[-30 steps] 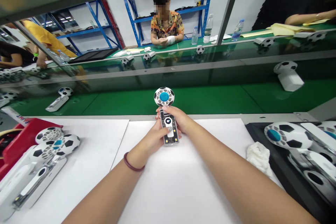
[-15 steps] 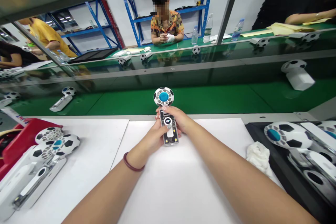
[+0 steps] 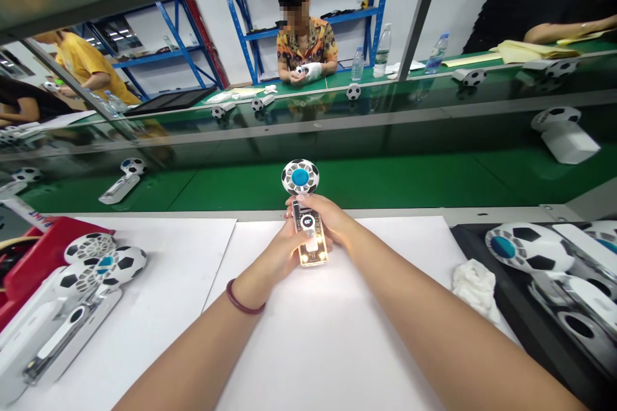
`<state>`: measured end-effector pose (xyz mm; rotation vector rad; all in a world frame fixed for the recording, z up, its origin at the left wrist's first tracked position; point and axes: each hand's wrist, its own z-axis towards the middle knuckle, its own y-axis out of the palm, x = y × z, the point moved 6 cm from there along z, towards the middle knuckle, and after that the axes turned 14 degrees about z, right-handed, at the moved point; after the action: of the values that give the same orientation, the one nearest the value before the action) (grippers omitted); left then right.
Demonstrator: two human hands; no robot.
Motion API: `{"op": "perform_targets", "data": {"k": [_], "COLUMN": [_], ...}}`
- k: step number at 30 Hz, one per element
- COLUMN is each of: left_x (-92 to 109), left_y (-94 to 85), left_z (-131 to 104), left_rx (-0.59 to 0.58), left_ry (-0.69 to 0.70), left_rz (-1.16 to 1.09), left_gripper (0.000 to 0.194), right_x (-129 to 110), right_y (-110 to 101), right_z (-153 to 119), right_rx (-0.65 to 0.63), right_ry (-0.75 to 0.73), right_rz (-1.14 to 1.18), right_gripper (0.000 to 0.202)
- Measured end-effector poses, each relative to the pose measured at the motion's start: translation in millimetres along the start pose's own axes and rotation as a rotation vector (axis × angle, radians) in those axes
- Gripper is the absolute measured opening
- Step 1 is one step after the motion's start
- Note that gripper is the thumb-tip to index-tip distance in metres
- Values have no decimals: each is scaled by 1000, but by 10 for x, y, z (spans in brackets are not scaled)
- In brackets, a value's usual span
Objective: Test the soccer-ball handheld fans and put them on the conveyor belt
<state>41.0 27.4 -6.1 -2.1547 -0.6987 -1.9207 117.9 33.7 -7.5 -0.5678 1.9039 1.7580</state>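
Note:
Held upright over the white work surface is a handheld fan (image 3: 300, 177) with a football-patterned head and a blue centre. Its see-through handle has a small round display, and several warm lights glow in the lower part. My left hand (image 3: 284, 245) wraps the handle from the left, thumb lying across its front below the display. From the right, my right hand (image 3: 328, 215) is closed round the top of the handle, its thumb just under the fan head. The fingers behind the handle are mostly hidden.
More football fans (image 3: 116, 266) lie at left beside a red bin (image 3: 62, 237). At right, a black tray (image 3: 486, 282) holds several fans, with a crumpled white cloth (image 3: 475, 289) alongside. Beyond runs a green conveyor (image 3: 231, 189) carrying fans. A co-worker (image 3: 306, 45) sits opposite.
Lights in the fan's handle have come on. Fans on the near conveyor have shifted right; those on the far line have shifted left. My hands have hardly moved.

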Motion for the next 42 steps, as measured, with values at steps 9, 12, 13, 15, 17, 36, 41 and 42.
{"op": "perform_targets", "data": {"k": [9, 12, 13, 15, 17, 36, 41, 42], "left_x": [25, 24, 26, 32, 36, 13, 12, 20], "left_y": [17, 14, 13, 19, 22, 9, 11, 11], "left_z": [-3, -13, -16, -19, -15, 10, 8, 7], "left_rx": [22, 21, 20, 12, 14, 19, -41, -40], "left_ry": [-20, -24, -24, -21, -20, -13, -22, -22], "left_rz": [35, 59, 63, 45, 21, -27, 17, 20], "left_gripper": [36, 31, 31, 34, 36, 51, 52, 53], "right_x": [-13, -15, -17, -21, -20, -33, -31, -30], "right_y": [4, 14, 17, 19, 17, -14, 1, 0], "right_z": [-16, -18, -19, -20, -19, -8, -10, -10], "right_rx": [25, 14, 9, 0, -9, 31, 18, 20], "right_ry": [7, 10, 8, 1, -2, -30, -29, -30], "right_rz": [6, 4, 2, -2, -3, -91, -84, -83], "right_gripper": [28, 28, 27, 27, 27, 27, 26, 26]}}
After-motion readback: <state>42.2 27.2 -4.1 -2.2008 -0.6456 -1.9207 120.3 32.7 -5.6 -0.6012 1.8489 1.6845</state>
